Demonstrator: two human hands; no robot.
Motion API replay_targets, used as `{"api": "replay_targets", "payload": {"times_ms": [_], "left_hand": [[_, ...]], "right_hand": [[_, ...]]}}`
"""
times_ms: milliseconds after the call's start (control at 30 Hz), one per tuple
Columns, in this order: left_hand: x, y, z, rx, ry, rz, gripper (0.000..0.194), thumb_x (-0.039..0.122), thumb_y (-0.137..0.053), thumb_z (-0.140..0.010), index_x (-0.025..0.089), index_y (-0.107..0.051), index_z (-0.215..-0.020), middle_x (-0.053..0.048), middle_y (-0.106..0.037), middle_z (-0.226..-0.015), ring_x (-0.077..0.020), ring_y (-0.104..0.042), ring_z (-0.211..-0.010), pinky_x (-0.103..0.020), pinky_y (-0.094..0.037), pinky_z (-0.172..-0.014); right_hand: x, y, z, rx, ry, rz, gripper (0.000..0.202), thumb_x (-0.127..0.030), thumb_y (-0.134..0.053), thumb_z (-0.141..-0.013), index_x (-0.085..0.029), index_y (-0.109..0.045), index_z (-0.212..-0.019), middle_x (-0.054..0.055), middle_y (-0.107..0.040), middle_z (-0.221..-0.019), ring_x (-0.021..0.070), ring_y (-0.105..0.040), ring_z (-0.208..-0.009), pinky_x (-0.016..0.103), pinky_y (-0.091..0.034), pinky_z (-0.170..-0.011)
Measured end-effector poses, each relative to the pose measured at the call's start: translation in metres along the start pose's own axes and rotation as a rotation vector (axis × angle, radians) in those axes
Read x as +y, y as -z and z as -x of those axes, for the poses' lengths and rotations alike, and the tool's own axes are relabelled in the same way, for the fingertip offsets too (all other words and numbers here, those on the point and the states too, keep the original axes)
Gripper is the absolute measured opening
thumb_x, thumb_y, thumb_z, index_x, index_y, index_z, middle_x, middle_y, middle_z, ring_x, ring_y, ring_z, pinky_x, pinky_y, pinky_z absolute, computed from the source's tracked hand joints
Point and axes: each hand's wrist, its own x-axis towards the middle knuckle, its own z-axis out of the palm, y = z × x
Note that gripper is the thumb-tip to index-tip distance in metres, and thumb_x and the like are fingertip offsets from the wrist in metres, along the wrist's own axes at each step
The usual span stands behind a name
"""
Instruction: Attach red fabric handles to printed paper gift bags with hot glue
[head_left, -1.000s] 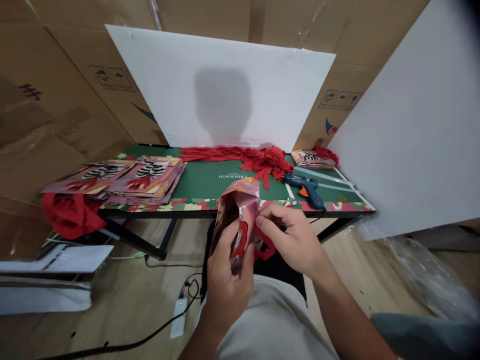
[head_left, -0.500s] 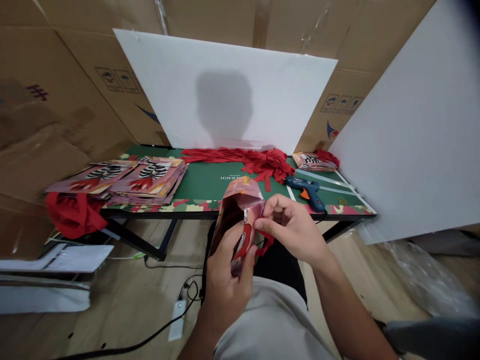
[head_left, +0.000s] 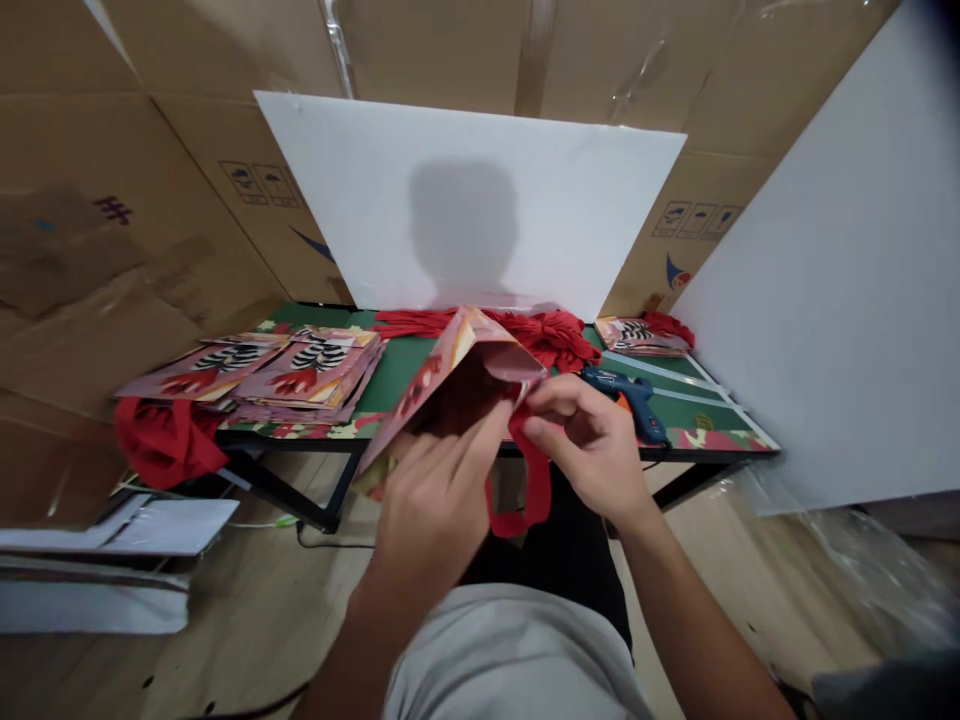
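Observation:
A pink printed paper bag [head_left: 420,385] is held up over the table's front edge, its dark opening facing me. My left hand [head_left: 442,490] grips the bag's near side, with fingers reaching into the opening. At the bag's right corner, my right hand [head_left: 589,440] pinches a red ribbon [head_left: 536,480] against the edge. The ribbon hangs in a loop below the two hands. How the ribbon end meets the bag is hidden by the fingertips.
On the green table [head_left: 397,375] lie stacks of printed bags [head_left: 322,370], red ribbons [head_left: 559,340] and a blue glue gun [head_left: 634,400]. More bags [head_left: 645,335] lie back right. Red fabric [head_left: 169,440] hangs at the left edge. A white board [head_left: 360,200] stands behind.
The bag has turned and tilted, its opening now wider in view. My left hand has shifted from the bag's lower part to its opening. The red loop now hangs more visibly.

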Motion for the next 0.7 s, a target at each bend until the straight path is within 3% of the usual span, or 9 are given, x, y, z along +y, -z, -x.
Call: {"api": "replay_targets", "payload": {"times_ms": [67, 167, 267, 333, 433, 533, 600, 700], "left_hand": [[-0.036, -0.022, -0.016, -0.190, -0.001, -0.113, 0.069, -0.001, -0.048, -0.097, 0.023, -0.052, -0.162, -0.012, -0.082, -0.128, -0.0256, -0.081, -0.105, -0.037, -0.060, -0.094], [-0.093, -0.073, -0.034, -0.584, 0.009, -0.231, 0.082, -0.007, -0.051, -0.087, 0.018, -0.049, -0.165, -0.018, -0.075, -0.142, -0.0296, -0.078, -0.119, -0.043, -0.057, -0.102], [-0.137, -0.121, -0.035, -0.714, -0.046, -0.204, 0.083, -0.009, -0.055, -0.082, 0.021, -0.054, -0.160, -0.016, -0.078, -0.137, -0.0277, -0.079, -0.116, -0.040, -0.058, -0.102], [-0.155, -0.143, -0.028, -0.768, -0.083, -0.179, 0.078, -0.007, -0.056, -0.085, 0.024, -0.058, -0.157, -0.012, -0.081, -0.129, -0.0257, -0.080, -0.114, -0.036, -0.059, -0.099], [-0.171, -0.158, -0.015, -0.816, -0.114, -0.147, 0.072, -0.003, -0.057, -0.091, 0.024, -0.058, -0.157, -0.012, -0.082, -0.125, -0.0253, -0.081, -0.111, -0.033, -0.060, -0.096], [-0.178, -0.160, -0.007, -0.836, -0.119, -0.115, 0.065, 0.004, -0.054, -0.098, 0.022, -0.054, -0.161, -0.013, -0.079, -0.133, -0.0260, -0.080, -0.112, -0.033, -0.061, -0.094], [-0.180, -0.158, -0.005, -0.844, -0.119, -0.090, 0.061, 0.008, -0.053, -0.101, 0.019, -0.052, -0.161, -0.015, -0.075, -0.142, -0.0271, -0.077, -0.122, -0.036, -0.061, -0.100], [-0.181, -0.153, -0.001, -0.816, -0.119, -0.082, 0.051, 0.012, -0.055, -0.103, 0.014, -0.059, -0.154, -0.018, -0.072, -0.147, -0.0309, -0.072, -0.132, -0.043, -0.058, -0.109]], "right_hand": [[0.032, 0.001, -0.021, 0.000, -0.057, 0.063, 0.033, -0.048, -0.075, -0.098, -0.025, -0.063, -0.119, 0.007, -0.073, -0.117, 0.0207, -0.074, -0.102, 0.035, -0.061, -0.092], [0.096, 0.002, -0.049, 0.035, -0.148, 0.292, 0.036, -0.049, -0.065, -0.096, -0.023, -0.056, -0.119, 0.011, -0.071, -0.124, 0.0202, -0.074, -0.096, 0.035, -0.062, -0.086], [0.149, 0.003, -0.061, 0.040, -0.180, 0.415, 0.031, -0.045, -0.060, -0.097, -0.020, -0.058, -0.113, 0.015, -0.071, -0.118, 0.0237, -0.073, -0.091, 0.039, -0.062, -0.081], [0.169, 0.005, -0.061, -0.009, -0.153, 0.476, 0.027, -0.041, -0.056, -0.100, -0.018, -0.061, -0.114, 0.016, -0.072, -0.117, 0.0252, -0.072, -0.092, 0.043, -0.061, -0.085], [0.181, 0.009, -0.063, -0.156, -0.085, 0.520, 0.026, -0.035, -0.056, -0.105, -0.020, -0.067, -0.122, 0.017, -0.071, -0.131, 0.0283, -0.073, -0.112, 0.045, -0.059, -0.101], [0.185, 0.011, -0.074, -0.372, -0.027, 0.652, 0.033, -0.030, -0.053, -0.110, -0.022, -0.066, -0.139, 0.016, -0.066, -0.152, 0.0296, -0.068, -0.134, 0.045, -0.056, -0.112], [0.187, 0.010, -0.084, -0.498, -0.008, 0.790, 0.039, -0.029, -0.052, -0.112, -0.021, -0.062, -0.149, 0.017, -0.060, -0.160, 0.0302, -0.068, -0.136, 0.045, -0.058, -0.111], [0.189, 0.006, -0.096, -0.606, -0.002, 0.913, 0.037, -0.027, -0.055, -0.112, -0.017, -0.065, -0.147, 0.019, -0.062, -0.159, 0.0312, -0.070, -0.133, 0.044, -0.060, -0.107]]}}
